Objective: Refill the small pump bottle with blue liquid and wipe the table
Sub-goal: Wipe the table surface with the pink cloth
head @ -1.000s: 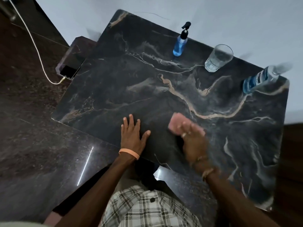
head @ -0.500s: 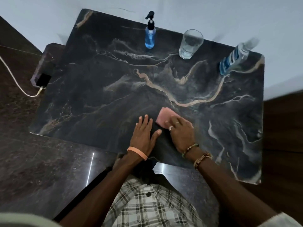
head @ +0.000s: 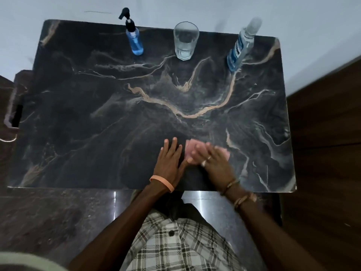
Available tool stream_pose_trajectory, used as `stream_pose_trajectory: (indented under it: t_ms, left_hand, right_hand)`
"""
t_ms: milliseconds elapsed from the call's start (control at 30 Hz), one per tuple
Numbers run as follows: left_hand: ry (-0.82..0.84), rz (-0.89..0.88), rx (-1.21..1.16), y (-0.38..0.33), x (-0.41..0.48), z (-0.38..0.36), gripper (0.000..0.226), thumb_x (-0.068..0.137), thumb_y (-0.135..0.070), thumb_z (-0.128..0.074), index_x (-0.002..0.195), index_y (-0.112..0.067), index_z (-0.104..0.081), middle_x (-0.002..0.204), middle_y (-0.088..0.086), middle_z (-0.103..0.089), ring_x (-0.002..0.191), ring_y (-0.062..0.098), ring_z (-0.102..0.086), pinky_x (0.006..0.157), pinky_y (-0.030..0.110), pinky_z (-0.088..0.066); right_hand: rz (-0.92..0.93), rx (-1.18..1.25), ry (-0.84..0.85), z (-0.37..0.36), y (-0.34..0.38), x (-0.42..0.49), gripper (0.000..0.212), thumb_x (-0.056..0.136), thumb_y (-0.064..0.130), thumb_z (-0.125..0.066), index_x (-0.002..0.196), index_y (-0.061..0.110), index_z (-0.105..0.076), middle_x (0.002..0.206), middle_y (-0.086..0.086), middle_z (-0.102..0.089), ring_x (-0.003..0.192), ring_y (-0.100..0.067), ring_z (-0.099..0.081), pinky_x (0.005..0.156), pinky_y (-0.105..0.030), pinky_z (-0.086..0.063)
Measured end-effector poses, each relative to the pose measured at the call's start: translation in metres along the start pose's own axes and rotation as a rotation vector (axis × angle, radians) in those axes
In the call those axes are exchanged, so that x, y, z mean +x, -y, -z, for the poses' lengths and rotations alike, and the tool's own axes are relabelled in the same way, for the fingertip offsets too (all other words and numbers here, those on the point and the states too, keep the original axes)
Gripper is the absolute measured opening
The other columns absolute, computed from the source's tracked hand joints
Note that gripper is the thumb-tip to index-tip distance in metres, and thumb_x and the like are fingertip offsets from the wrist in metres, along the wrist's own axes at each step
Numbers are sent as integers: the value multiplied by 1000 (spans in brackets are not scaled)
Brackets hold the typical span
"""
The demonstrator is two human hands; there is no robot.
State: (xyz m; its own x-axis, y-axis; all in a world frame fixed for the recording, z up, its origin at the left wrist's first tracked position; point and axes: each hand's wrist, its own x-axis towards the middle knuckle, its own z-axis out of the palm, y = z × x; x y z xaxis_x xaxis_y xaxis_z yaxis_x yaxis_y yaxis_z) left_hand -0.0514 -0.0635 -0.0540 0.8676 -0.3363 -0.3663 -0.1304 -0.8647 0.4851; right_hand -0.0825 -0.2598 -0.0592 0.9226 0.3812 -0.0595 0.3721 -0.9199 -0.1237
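Observation:
A small pump bottle [head: 134,39] with blue liquid and a black pump stands at the back left of the dark marble table [head: 97,124]. At the back right stands a larger clear bottle [head: 239,48] with blue liquid low inside. My right hand [head: 214,163] presses flat on a pink cloth [head: 191,149] near the table's front edge; the cloth is mostly covered by my fingers. Just left of the cloth my left hand [head: 169,160] lies flat on the marble, fingers spread, holding nothing.
A clear drinking glass [head: 185,41] stands between the two bottles at the back. A phone [head: 16,116] with a white cable lies on a lower ledge left of the table. A white wall runs behind; dark floor lies right and in front.
My right hand has slid the pink cloth left, close to my left hand. The camera has swung, so the table now appears square-on. The bottles and glass have not moved on the table.

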Motion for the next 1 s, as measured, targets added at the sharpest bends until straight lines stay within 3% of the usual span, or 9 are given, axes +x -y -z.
stream_pose_trajectory:
  t_ms: [167,300,367,433,533,667,733,900,1000]
  left_hand:
    - [1,-5,7,2,-2,1,68,96,-57,-29,149,-14,-25,161,1,1,147,21,12,118,37,2]
    - [1,-9,57,2,-1,-1,67,97,-55,-29,150,-16,-20,160,3,2,147,23,11,118,36,3]
    - [0,4,40,1,0,0,67,97,-53,-29,151,-15,-17,161,2,1,147,22,10,118,35,2]
    - [6,16,26,3,1,1,70,96,-55,-30,151,-12,-18,161,1,-2,147,21,8,119,35,0]
    - [24,0,61,5,-1,2,74,94,-59,-27,151,-12,-18,161,0,1,147,20,9,119,36,-1]
    - [29,0,93,4,-2,2,75,94,-60,-26,151,-13,-16,160,-1,4,147,20,11,119,36,0]
    - [10,20,93,2,-2,0,76,93,-61,-24,151,-13,-15,160,-2,6,146,19,13,119,35,1]
    - [15,46,207,-5,-3,-8,81,91,-65,-18,152,-12,-8,159,1,14,145,22,20,118,36,8]
    - [27,22,224,-4,-5,-6,85,87,-67,-11,152,-12,-4,159,2,16,144,23,22,119,36,8]
  right_hand:
    - [-676,113,-37,18,-29,-24,67,75,-2,-43,140,15,-49,148,-11,-44,134,-45,-37,110,-54,-31]
    - [-252,109,2,3,49,-17,51,80,4,-68,129,17,-62,138,-10,-55,125,-46,-49,101,-58,-42]
    - [14,83,7,8,37,9,40,84,17,-68,124,20,-66,136,-8,-57,123,-43,-52,101,-57,-43]
    - [34,15,23,18,-3,31,40,86,16,-64,125,22,-65,139,-6,-54,127,-40,-50,105,-52,-41]
    - [-389,22,136,35,-75,36,48,95,17,-50,141,30,-48,154,2,-34,141,-30,-30,113,-38,-23]
    - [-872,60,108,46,-91,-9,65,88,8,-48,147,29,-36,156,0,-29,135,-34,-31,108,-44,-32]
    - [-782,2,134,32,-48,-28,70,84,4,-51,149,23,-34,156,-3,-29,135,-40,-31,109,-48,-32]
    - [-93,3,18,11,-13,-14,44,88,10,-48,129,17,-62,141,-9,-52,126,-49,-46,103,-60,-39]
    - [-284,-23,6,24,-91,24,53,83,1,-58,133,18,-58,144,-8,-49,130,-43,-44,109,-51,-35]
